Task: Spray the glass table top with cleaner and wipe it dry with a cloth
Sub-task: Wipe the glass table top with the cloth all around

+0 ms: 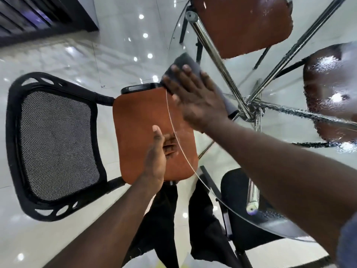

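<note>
The round glass table top (247, 74) fills the right side, and its curved edge runs down the middle of the view. My right hand (195, 99) lies flat with fingers spread on a dark grey cloth (183, 60), pressing it onto the glass near the left rim. My left hand (154, 161) grips the table edge, thumb on top, with the fingers showing through the glass underneath. Wet droplets speckle the glass at the right and near the bottom. No spray bottle is in view.
A chair with a black mesh back and brown seat (146, 122) stands at the left, partly under the rim. Two more brown seats (243, 26) (332, 89) and a black seat (237, 209) show through the glass, with chrome legs (212, 49) crossing beneath. Glossy white tiles (77, 59) cover the floor.
</note>
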`<state>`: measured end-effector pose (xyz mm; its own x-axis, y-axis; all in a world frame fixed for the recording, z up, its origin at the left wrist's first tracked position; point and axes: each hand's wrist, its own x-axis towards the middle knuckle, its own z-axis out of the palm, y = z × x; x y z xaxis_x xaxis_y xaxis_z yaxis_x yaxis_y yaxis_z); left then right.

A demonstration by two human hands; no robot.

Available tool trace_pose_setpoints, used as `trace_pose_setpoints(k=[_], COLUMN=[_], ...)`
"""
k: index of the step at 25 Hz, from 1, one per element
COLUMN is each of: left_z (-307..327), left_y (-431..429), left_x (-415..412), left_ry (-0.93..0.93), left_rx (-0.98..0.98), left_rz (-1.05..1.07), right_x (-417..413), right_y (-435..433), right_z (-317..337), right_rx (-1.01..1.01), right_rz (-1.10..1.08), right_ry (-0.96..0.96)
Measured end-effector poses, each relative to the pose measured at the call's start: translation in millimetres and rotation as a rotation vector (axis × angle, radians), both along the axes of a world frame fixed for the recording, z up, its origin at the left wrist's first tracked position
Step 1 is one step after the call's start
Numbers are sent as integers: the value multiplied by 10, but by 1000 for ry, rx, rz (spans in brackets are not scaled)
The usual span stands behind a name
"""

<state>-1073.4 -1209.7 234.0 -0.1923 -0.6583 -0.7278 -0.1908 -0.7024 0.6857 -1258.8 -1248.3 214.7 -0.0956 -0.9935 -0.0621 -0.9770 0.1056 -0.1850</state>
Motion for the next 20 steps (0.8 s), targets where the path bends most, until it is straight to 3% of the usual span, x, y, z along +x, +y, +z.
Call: trace_pose_setpoints(k=[4, 7, 9, 11, 13, 16, 20], left_z=[4, 14, 41, 23, -73, -218, -292], left_y=[40, 48, 47, 19, -27, -72, -123], left_x=[-84, -113, -152, -190, -203, -262, -429], left_ry=[-160, -243, -262, -306, -393, -540, -670], left_rx=[-176, -236, -351, -543, -708, -927, -1158], left_rz=[-142, -192, -201, -243, -359, -572, -852], right_x=[-567, -301, 89, 228, 148, -272, -725], right_y=[622, 1352, 1325, 919, 392, 92, 914], right_z=[93, 95, 64, 39, 22, -10, 93], right_rx=[18, 112, 120, 84, 9, 8, 26], right_rz=[-314, -420, -328, -84, 24, -167, -426], right_ry=[32, 93, 57, -14, -28, -20, 12])
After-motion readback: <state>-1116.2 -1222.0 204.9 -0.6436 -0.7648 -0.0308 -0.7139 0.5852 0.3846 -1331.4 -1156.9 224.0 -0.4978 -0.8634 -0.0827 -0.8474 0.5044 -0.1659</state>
